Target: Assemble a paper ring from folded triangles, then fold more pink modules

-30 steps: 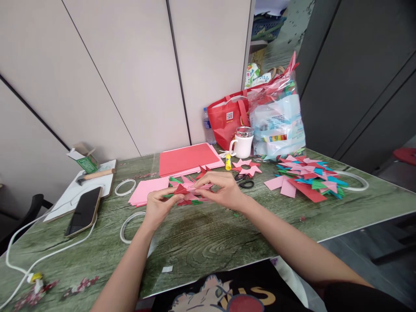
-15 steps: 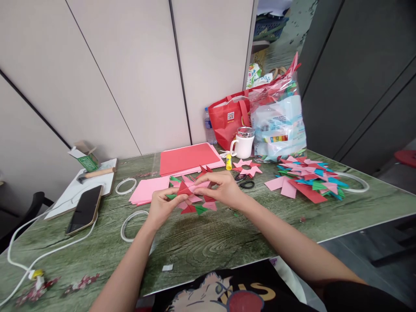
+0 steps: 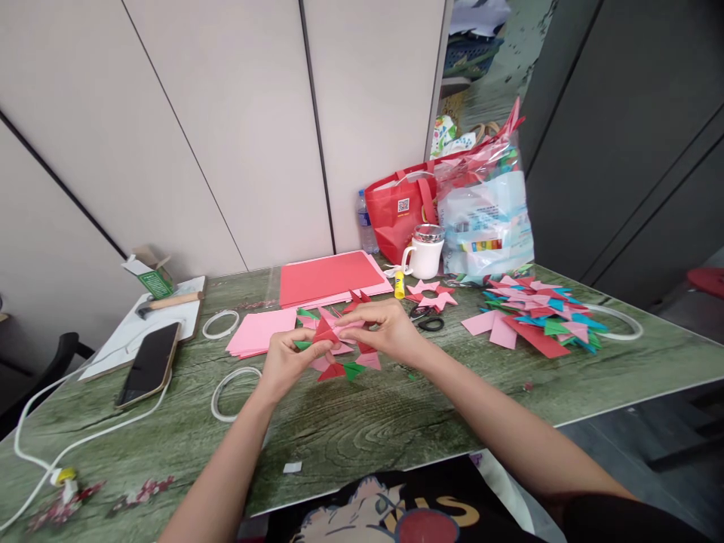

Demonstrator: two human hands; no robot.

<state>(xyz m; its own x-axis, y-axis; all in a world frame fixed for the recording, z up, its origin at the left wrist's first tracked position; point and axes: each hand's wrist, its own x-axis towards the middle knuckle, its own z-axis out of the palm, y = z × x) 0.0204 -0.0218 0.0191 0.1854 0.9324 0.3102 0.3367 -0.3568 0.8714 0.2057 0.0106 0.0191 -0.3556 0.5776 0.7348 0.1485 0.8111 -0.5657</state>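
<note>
My left hand (image 3: 286, 358) pinches a folded red and pink paper piece (image 3: 324, 332) between thumb and fingers. From the other side my right hand (image 3: 385, 326) grips the pink end of the same piece with its fingertips. Just beyond and below my fingers shows a ring of folded paper points (image 3: 354, 369) in pink, red and green, partly covered by both hands. Whether the held piece is joined to this ring I cannot tell. A finished-looking pink and red paper star ring (image 3: 431, 296) lies flat beyond my right hand, near black-handled scissors (image 3: 431, 323).
Pink paper squares (image 3: 260, 333) and red sheets (image 3: 328, 277) lie behind my hands. A glue stick (image 3: 399, 285), a white mug (image 3: 426, 253) and bags stand at the back. Folded pieces (image 3: 537, 309) are heaped right. Tape rings (image 3: 231, 392), a phone (image 3: 148, 363) and a hammer (image 3: 170, 302) are left.
Both hands keep hold of the folded paper, which has tipped so that its red point stands more upright. The rest of the scene shifts only slightly with the camera.
</note>
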